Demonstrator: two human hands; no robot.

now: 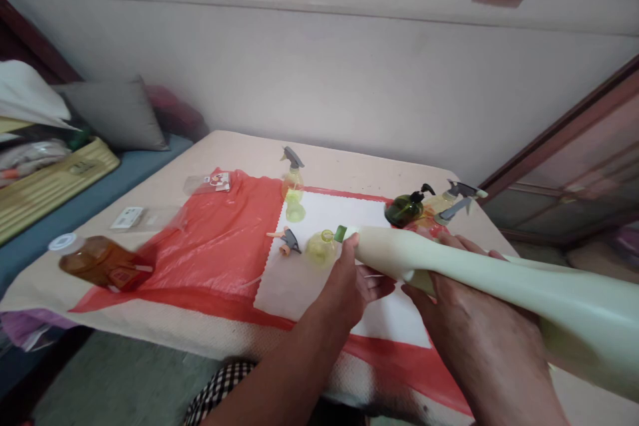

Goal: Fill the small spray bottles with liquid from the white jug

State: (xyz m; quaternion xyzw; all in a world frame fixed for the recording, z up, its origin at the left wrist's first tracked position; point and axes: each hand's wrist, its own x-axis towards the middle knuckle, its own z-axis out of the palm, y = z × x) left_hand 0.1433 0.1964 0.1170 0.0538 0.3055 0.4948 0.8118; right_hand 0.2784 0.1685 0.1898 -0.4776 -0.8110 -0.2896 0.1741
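Observation:
A pale green watering can (479,273) reaches in from the right, its long spout tapering to a dark green tip (340,233). My left hand (357,276) supports the spout just behind that tip, thumb on its side and fingers beneath. Farther back, my right hand (474,319) is closed round the can's narrow part. The tip points at the open neck of a clear yellow-green spray bottle (321,249) on a white sheet (309,286). Left of this bottle lies a grey trigger spray head (287,241) with an orange part. I cannot see any liquid leaving the tip.
A complete spray bottle (293,186) stands behind. At right are a dark green pump bottle (405,210) and more spray bottles (444,203). An amber-filled jug (104,263) lies at left on red plastic (219,233). Clear packaging (144,218) is nearby; a wall (319,80) backs the table.

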